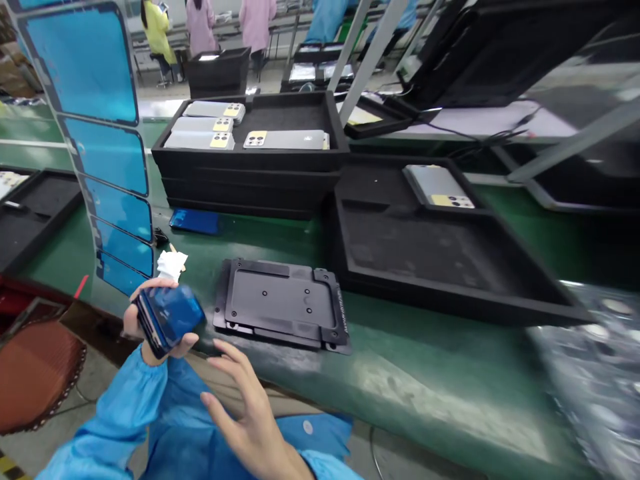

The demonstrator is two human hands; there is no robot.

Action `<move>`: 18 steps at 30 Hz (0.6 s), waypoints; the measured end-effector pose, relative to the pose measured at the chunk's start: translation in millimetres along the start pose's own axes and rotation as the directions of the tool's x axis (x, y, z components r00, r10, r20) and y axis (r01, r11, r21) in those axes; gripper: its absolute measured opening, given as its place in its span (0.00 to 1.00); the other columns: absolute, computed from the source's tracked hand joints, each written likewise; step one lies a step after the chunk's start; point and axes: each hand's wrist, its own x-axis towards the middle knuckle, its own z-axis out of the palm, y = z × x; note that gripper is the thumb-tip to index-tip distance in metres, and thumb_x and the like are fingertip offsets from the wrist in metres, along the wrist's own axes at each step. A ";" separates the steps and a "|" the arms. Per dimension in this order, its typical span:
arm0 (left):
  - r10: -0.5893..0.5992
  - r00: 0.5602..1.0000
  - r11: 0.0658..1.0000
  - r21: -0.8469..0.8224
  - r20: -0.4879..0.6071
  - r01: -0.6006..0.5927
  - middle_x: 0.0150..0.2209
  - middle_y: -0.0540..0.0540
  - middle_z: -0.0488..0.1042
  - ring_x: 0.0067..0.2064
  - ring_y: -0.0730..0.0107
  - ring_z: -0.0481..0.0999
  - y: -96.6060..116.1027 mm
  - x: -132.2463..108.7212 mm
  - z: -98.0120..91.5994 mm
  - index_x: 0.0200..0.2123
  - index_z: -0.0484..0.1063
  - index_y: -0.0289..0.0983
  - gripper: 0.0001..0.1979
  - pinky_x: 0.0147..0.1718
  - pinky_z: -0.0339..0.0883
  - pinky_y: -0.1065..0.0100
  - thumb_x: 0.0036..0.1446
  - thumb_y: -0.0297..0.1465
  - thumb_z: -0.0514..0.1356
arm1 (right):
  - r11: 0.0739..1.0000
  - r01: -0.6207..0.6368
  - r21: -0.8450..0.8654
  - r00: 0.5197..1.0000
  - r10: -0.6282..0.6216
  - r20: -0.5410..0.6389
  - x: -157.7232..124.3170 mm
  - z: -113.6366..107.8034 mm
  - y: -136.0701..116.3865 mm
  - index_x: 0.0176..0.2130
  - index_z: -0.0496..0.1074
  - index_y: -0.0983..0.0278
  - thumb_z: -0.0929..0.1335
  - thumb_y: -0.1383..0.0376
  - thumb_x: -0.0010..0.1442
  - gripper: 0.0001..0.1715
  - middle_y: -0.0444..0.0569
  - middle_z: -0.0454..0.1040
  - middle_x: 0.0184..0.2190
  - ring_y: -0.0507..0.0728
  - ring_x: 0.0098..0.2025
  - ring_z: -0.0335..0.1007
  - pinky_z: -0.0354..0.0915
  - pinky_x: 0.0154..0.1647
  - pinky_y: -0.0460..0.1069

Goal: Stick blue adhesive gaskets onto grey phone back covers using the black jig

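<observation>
My left hand (150,343) is wrapped round a stack of dark, glossy blue panels (173,317) at the lower left, above the bench edge. To its right, my right hand (245,393) has its fingers spread and holds nothing. A black fixture plate (280,300) with a recessed bed lies flat on the green bench, beyond my right hand. Crumpled white tissue (171,265) sits just past my left hand. Another blue panel (194,221) lies farther back. A strip of blue films (113,160) hangs at the left.
Stacked black trays (245,180) with silver phone backs (290,139) stand at the back. A large black tray (460,287), phone backs (437,185) and clear plastic trays (595,373) are on the right. Metal posts (373,53) rise behind; people work beyond.
</observation>
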 end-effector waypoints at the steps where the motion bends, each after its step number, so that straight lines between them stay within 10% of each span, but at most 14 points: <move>1: 0.123 0.992 0.992 0.017 0.026 -0.124 0.47 0.47 0.72 0.42 0.58 0.77 -9.0 1.6 2.9 0.52 0.58 0.50 0.47 0.44 0.73 0.47 0.32 0.53 0.78 | 1.000 -0.020 0.003 1.000 0.020 -0.001 -3.7 -0.6 1.7 0.57 0.70 0.53 0.70 0.69 0.66 0.22 0.53 0.68 0.66 0.60 0.68 0.67 0.73 0.60 0.49; 7: 0.345 0.934 0.936 0.031 0.096 -0.350 0.50 0.44 0.72 0.46 0.56 0.75 -31.3 4.1 10.1 0.55 0.59 0.50 0.44 0.42 0.75 0.49 0.38 0.50 0.77 | 0.993 -0.116 -0.030 0.991 0.114 -0.074 -15.5 -0.7 9.2 0.47 0.76 0.56 0.69 0.69 0.66 0.11 0.53 0.76 0.58 0.59 0.60 0.76 0.75 0.54 0.46; 18: 0.153 0.970 0.987 0.016 0.191 -0.159 0.53 0.39 0.71 0.51 0.51 0.75 -35.9 -5.2 7.9 0.72 0.42 0.49 0.53 0.52 0.71 0.45 0.53 0.51 0.69 | 0.984 -0.177 -0.013 0.981 0.175 -0.083 -8.6 7.6 12.7 0.43 0.78 0.55 0.70 0.62 0.68 0.05 0.54 0.78 0.55 0.60 0.59 0.77 0.74 0.57 0.49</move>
